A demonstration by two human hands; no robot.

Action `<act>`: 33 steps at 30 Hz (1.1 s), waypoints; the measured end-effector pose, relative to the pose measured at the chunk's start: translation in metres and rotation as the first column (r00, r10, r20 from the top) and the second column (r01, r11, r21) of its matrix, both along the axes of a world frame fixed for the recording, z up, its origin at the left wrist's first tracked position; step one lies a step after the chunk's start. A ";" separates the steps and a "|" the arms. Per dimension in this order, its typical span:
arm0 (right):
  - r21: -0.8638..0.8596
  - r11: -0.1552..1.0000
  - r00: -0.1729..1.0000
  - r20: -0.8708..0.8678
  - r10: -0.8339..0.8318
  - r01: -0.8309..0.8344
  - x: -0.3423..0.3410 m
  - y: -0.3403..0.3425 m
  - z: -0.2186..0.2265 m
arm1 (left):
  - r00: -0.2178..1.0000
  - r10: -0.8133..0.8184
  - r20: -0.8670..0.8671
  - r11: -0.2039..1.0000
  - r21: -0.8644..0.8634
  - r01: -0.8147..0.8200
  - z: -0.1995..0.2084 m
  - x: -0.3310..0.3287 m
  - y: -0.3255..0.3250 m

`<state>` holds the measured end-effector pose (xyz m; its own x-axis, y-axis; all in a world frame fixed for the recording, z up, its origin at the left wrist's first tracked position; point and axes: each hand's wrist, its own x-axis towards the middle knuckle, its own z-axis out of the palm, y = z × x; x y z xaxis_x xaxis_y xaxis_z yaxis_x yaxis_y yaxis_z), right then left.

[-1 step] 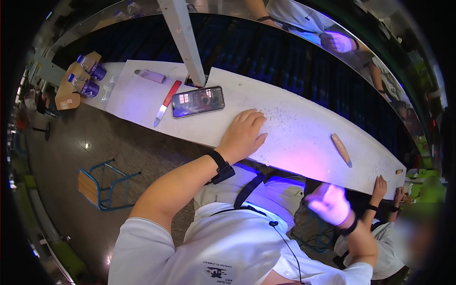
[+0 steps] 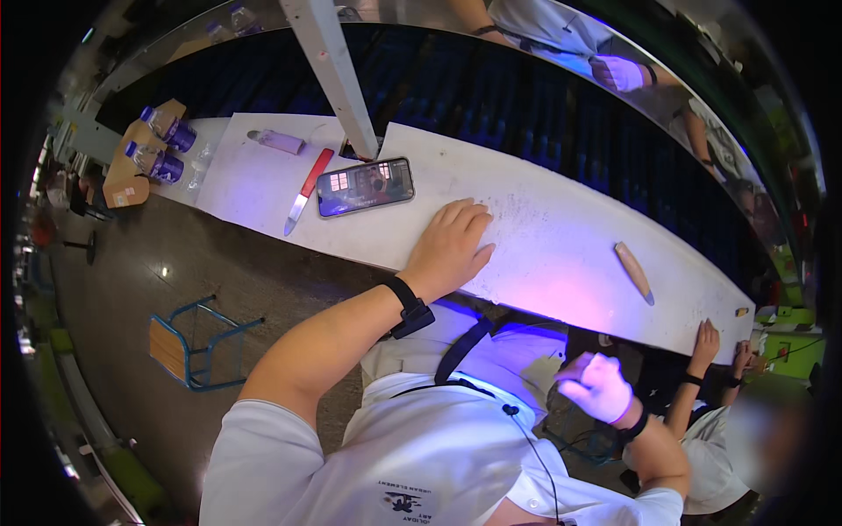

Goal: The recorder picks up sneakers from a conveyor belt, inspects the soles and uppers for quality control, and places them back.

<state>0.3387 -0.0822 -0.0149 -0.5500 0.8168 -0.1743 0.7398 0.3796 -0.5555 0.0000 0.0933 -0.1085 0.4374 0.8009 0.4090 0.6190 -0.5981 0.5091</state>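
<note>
My left hand [image 2: 449, 245] lies flat on the white tabletop [image 2: 535, 237], fingers stretched out, holding nothing. Beside it, to the left, is a smartphone [image 2: 366, 188] with a lit screen. A red-handled knife [image 2: 309, 189] rests just left of the phone. My right hand [image 2: 600, 386] hangs off the near edge, in front of my body, brightly lit in violet. Its fingers are curled in; whether anything is inside them I cannot make out. A short-bladed knife with a wooden handle [image 2: 633, 272] sits on the tabletop beyond that hand.
A pale purple tool [image 2: 276, 141] and two bottles [image 2: 156, 161] are at the far left. A grey post [image 2: 331, 74] rises behind the phone; a dark conveyor [image 2: 526, 114] runs beyond. Other people's hands [image 2: 704, 342] are at right. A stool [image 2: 189, 344] stands left.
My right hand has moved slightly down and to the left, and it is less blurred now. My left hand stays in place.
</note>
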 end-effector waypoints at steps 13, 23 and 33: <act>-0.914 -0.195 -0.171 0.141 -0.975 0.355 0.131 -0.081 -0.488 | 0.977 -0.018 -0.214 0.997 0.069 0.033 0.009 0.013 0.000; -0.857 -0.212 -0.190 0.137 -0.972 0.469 0.099 -0.006 -0.483 | 0.966 -0.013 -0.257 1.000 -0.015 0.010 0.017 0.019 0.005; -0.828 -0.205 -0.177 0.129 -0.976 0.522 0.089 0.017 -0.488 | 0.958 -0.006 -0.286 0.999 -0.034 -0.004 0.018 0.022 0.004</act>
